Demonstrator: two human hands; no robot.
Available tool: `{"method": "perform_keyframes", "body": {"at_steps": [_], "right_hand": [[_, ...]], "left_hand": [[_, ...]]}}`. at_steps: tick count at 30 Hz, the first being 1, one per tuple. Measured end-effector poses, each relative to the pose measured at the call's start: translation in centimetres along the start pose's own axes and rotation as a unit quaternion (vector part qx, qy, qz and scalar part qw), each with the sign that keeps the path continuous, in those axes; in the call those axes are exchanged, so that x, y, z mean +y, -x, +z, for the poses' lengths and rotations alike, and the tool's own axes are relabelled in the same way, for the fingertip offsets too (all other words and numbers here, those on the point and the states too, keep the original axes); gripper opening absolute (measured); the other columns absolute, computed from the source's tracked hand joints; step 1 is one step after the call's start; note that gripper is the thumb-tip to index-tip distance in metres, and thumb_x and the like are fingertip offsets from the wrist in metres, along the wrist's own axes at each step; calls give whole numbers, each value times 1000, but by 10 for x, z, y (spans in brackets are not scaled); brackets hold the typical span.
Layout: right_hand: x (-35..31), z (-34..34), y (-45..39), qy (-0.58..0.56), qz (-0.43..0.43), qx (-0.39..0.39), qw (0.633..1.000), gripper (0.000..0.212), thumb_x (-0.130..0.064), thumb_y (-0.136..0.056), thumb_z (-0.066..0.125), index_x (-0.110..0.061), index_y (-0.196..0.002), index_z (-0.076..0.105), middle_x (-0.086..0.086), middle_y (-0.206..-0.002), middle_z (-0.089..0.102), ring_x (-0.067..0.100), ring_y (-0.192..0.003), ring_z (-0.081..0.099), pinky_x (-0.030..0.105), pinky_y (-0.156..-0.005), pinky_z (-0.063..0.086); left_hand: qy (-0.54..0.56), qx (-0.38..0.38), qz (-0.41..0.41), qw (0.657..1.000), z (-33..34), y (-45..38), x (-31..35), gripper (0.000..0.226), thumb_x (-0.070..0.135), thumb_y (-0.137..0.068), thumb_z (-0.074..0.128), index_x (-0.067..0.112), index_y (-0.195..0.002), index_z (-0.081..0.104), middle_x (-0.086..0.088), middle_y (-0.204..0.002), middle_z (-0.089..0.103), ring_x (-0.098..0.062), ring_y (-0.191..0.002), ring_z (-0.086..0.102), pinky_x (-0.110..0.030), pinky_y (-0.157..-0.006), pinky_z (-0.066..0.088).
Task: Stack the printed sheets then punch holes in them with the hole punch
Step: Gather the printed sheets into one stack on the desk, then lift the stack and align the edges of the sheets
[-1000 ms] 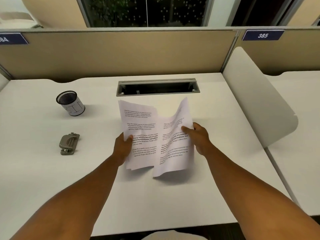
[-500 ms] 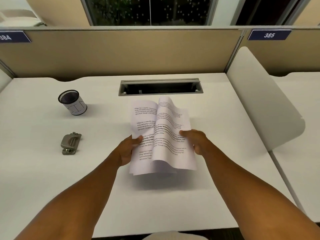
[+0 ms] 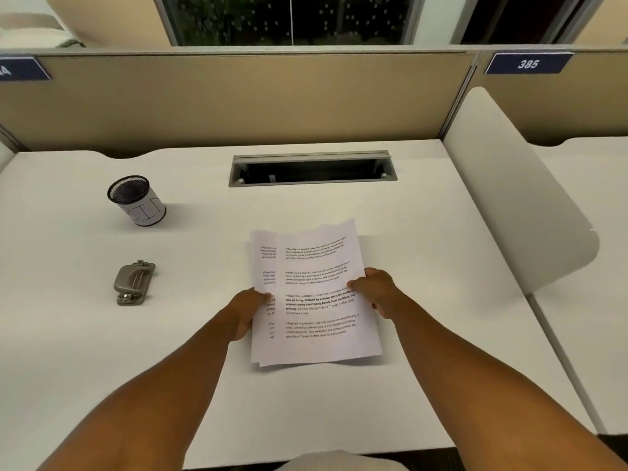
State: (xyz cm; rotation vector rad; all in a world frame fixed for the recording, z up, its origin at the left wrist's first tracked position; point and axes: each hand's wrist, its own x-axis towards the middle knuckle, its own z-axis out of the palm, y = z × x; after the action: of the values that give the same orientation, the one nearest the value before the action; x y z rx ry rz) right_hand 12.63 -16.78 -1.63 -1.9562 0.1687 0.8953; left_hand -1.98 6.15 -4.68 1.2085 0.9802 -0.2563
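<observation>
Broad white desk (image 3: 339,402) across most of the view, backed by a tan partition (image 3: 238,96) and flanked on the right by a pale curved divider (image 3: 516,198). Dark window (image 3: 289,18) above the partition; a navy tag reading 385 (image 3: 528,63) on the next bay. Set into the far middle of the desk, a grey cable slot (image 3: 312,168) with its lid raised.

Near the desk's centre, printed sheets (image 3: 316,294) gathered into a loose stack — upper page skewed slightly right, so a strip of the page beneath shows along the left edge, top edges uneven. Cannot tell whether the stack rests on the desk or hangs just above it.

Left hand (image 3: 246,311) gripping the stack's left edge, thumb on top, fingers curled under. Right hand (image 3: 377,290) pinching the right edge likewise, thumb over the print.

Well to the left, a black mesh pen cup (image 3: 137,200) wrapped in white paper, and nearer — apart from the sheets, untouched — a grey metal hole punch (image 3: 133,283).
</observation>
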Motion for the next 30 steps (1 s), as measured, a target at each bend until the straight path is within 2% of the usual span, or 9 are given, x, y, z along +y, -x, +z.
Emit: {"method": "perform_keyframes", "body": {"at_steps": [2, 5, 8, 11, 15, 18, 20, 25, 30], "right_hand": [[2, 3, 0, 8, -2, -2, 1000, 30, -11, -86, 65, -7, -115, 61, 10, -120, 67, 26, -99, 64, 23, -59, 43], [2, 11, 0, 6, -6, -8, 1000, 37, -13, -85, 67, -10, -120, 56, 7, -122, 65, 26, -106, 63, 28, -73, 47], [0, 16, -1, -7, -6, -20, 1000, 42, -17, -84, 69, -10, -122, 53, 7, -123, 64, 25, -108, 63, 34, -87, 50], [-7, 17, -2, -54, -10, -32, 998, 46, -16, -83, 71, -10, -125, 54, 8, -122, 65, 27, -106, 65, 42, -95, 53], [-29, 10, -1, -134, -60, -17, 989, 38, -7, -82, 69, -15, -119, 62, 8, -115, 70, 23, -92, 70, 37, -77, 59], [-53, 3, 4, -166, -111, 8, 980, 28, -6, -82, 70, -22, -104, 64, 5, -108, 72, 18, -85, 71, 28, -64, 58], [-70, 0, 9, -176, -145, 25, 973, 27, -8, -81, 72, -25, -101, 63, 3, -104, 71, 17, -85, 71, 27, -61, 57], [-104, -3, 23, -188, -235, 58, 952, 33, -16, -77, 78, -28, -101, 60, -5, -95, 70, 14, -82, 70, 20, -55, 56], [-115, -1, 30, -139, -294, 77, 943, 32, -24, -77, 79, -27, -103, 61, -7, -93, 69, 16, -81, 69, 22, -60, 58]], "left_hand": [[15, -9, 11, 1000, 4, 3, 4, 26, 27, -100, 56, 14, -121, 62, -11, -105, 75, -32, -96, 71, -48, -81, 56], [-39, -31, 43, 998, 8, 6, 10, 32, 43, -91, 65, 21, -114, 65, -6, -101, 78, -27, -91, 75, -41, -74, 59], [-79, -39, 85, 993, 13, 6, 12, 39, 27, -87, 74, 13, -123, 65, -8, -108, 76, -25, -88, 75, -33, -65, 60], [-92, -40, 109, 989, 17, 7, 20, 36, 17, -89, 72, 11, -124, 64, -10, -111, 74, -28, -90, 74, -36, -68, 61], [-62, -43, 152, 986, 21, 9, 44, 34, 18, -90, 71, 12, -122, 64, -10, -111, 74, -31, -94, 74, -48, -81, 61], [-32, -37, 191, 980, 23, 14, 69, 35, 17, -89, 71, 11, -123, 64, -10, -111, 74, -30, -93, 74, -42, -74, 62], [-17, -29, 220, 975, 24, 18, 87, 34, 16, -89, 71, 10, -122, 64, -10, -110, 74, -30, -95, 73, -37, -68, 62], [-2, -22, 296, 955, 28, 27, 123, 38, 19, -84, 77, 13, -121, 66, -6, -109, 75, -24, -92, 74, -35, -72, 62], [0, -37, 343, 939, 29, 34, 135, 37, 22, -78, 82, 20, -112, 70, -1, -104, 77, -22, -88, 76, -34, -66, 62]]}}
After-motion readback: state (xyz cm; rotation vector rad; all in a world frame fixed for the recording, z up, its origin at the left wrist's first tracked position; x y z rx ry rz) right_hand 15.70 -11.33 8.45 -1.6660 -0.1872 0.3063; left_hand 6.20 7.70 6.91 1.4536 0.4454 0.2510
